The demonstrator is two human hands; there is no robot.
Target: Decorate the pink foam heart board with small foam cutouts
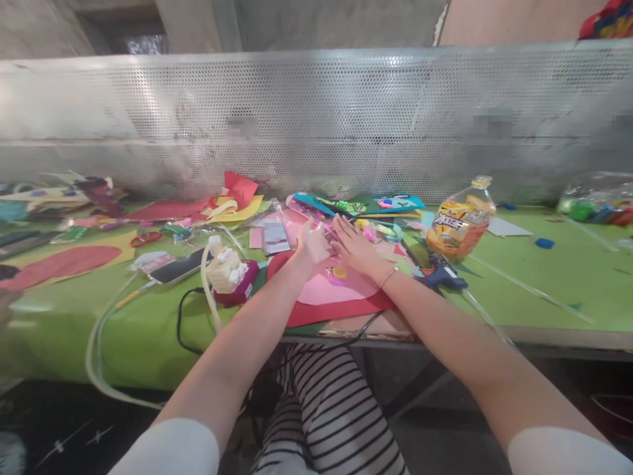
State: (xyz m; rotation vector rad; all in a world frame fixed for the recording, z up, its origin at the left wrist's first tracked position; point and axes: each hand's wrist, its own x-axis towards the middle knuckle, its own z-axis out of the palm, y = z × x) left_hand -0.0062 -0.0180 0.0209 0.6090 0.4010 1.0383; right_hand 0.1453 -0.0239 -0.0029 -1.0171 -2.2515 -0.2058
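left hand (314, 245) grip: too blurry, can't tell | right hand (357, 249) grip: fingers out straight, nothing seen held | pink paper (321, 287) could slide if bumped

Paper (316, 287) on table (588, 280) — power strip (239, 290) to its left, bottle (459, 224) to its right

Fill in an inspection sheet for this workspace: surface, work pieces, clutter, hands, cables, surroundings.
Surface: long table with green covering.
Work pieces: rounded pink paper sheet lying on a red paper sheet.
Clutter: clear plastic bottle with yellow label, dark blue glue gun, black phone, red-handled scissors.
Hands: left hand and right hand close together over the work; left grip unclear, right fingers extended.
Cables: white cable drooping over the front edge; black cable near the maroon power block.
Surroundings: perforated grey metal panel behind.
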